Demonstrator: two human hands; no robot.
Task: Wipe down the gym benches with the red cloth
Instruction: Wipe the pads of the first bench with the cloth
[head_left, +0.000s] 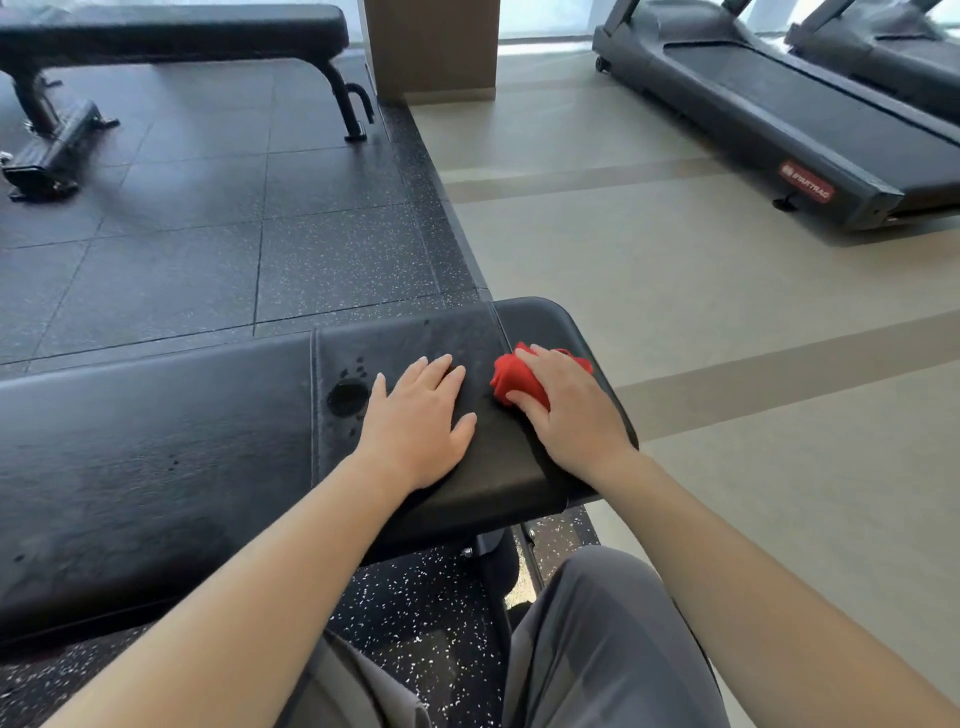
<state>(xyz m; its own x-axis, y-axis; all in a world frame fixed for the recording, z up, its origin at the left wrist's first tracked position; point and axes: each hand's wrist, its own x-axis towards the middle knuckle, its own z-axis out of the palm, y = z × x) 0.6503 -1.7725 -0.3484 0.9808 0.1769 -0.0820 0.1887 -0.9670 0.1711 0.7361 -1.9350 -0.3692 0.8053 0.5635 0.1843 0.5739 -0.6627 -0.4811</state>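
A: Near bench (156, 467), right-hand end. The right hand (571, 410) lies over the red cloth (514, 382), which is bunched into a wad, fingers curled down on it and pressing it onto the pad close to the rounded end. So the hand is closed over the cloth, not flat.

B: And the left hand (415, 421)?

A: Spread open, palm down on the pad just beside the cloth, holding nothing. It reads as a brace.

B: Which step, by your reckoning?

A: Wiping the end section of this bench. There are dark wet spots (353, 371) and a round damp mark (347, 397) just left of the left hand, near the seam (314, 405) in the pad. They look unwiped.

B: Next move?

A: My guess: draw the cloth leftward across the pad toward those spots, which means lifting or sliding the left hand out of the way first. The long section past the seam looks dull and streaked, though I cannot tell whether it is wiped or not.

B: Anything further off?

A: A second bench (171, 31) stands well apart at the far left on the dark rubber floor (208, 234), with no cloth near it. Two treadmills (779, 104) sit on the pale floor to the right. I judge the task partway at best.
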